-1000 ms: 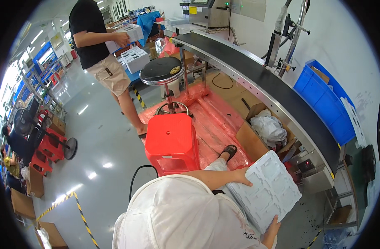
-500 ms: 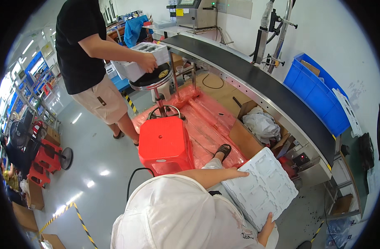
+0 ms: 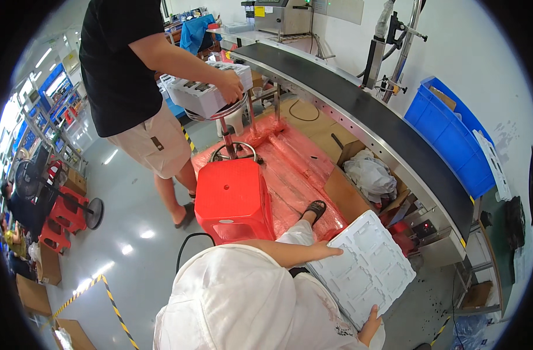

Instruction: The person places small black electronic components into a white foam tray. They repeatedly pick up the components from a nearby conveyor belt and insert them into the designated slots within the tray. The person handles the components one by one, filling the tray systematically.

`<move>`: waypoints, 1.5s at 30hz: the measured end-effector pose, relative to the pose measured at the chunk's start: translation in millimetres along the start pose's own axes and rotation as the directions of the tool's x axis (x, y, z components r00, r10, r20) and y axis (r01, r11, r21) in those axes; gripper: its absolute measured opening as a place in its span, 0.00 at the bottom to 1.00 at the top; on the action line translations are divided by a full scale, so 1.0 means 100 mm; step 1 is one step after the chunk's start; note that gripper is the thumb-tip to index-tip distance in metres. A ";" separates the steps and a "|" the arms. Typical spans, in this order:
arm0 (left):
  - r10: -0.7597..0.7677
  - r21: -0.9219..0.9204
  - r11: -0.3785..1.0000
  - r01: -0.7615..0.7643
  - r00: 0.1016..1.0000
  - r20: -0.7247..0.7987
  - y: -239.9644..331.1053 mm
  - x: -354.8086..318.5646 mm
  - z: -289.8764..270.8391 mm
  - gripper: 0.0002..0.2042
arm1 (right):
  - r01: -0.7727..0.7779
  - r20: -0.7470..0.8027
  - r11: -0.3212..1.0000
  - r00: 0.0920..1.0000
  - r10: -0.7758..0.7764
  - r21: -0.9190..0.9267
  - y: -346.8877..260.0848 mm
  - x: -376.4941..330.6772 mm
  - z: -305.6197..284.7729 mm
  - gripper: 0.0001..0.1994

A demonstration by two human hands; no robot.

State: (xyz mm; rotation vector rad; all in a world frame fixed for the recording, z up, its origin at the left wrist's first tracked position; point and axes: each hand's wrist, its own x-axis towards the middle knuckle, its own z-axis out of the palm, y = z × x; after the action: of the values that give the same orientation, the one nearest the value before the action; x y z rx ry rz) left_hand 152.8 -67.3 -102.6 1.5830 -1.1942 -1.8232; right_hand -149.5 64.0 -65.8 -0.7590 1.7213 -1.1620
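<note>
I hold a white moulded foam tray point(image 3: 368, 271) with several recesses in front of me, tilted over my lap. My left hand point(image 3: 329, 251) grips its upper left edge. At the tray's lower corner, my right hand point(image 3: 370, 324) holds the bottom edge, with only fingers and thumb showing. My white cap point(image 3: 237, 303) fills the lower middle of the view and hides my arms' upper parts. One sandalled foot point(image 3: 316, 209) rests on red plastic sheeting point(image 3: 289, 169).
A red plastic stool point(image 3: 231, 198) stands just ahead of me. A person in a black shirt point(image 3: 126, 64) presses a stack of white trays point(image 3: 205, 93) onto a round stool. A curved black conveyor point(image 3: 359, 111) runs on the right, with a blue bin point(image 3: 450, 137) and an open cardboard box point(image 3: 359, 181).
The person in the black shirt has walked closer and brought the stack of white trays down onto the round stool. My hands and the foam tray have barely shifted.
</note>
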 end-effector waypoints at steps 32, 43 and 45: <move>0.228 -0.133 0.966 -0.224 0.973 0.020 0.08 -0.03 -0.01 0.31 | -0.322 0.099 0.859 0.946 0.309 0.397 0.07 0.05 -0.11 0.34; 0.442 0.276 0.872 -0.403 0.892 -0.095 0.48 0.23 -0.04 0.34 | 0.370 0.123 0.309 0.791 -0.599 -0.876 -0.29 0.08 0.21 0.41; 0.509 0.366 0.821 -0.438 0.852 -0.123 0.53 0.26 0.03 0.32 | 0.383 0.230 0.203 0.819 -0.526 -0.901 -0.30 0.08 0.21 0.40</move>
State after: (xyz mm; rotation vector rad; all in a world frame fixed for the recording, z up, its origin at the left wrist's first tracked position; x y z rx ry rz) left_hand 132.4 -114.8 -74.1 1.4227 -1.6692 -1.1438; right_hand -133.5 38.2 -43.5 -2.0899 2.3308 -0.3982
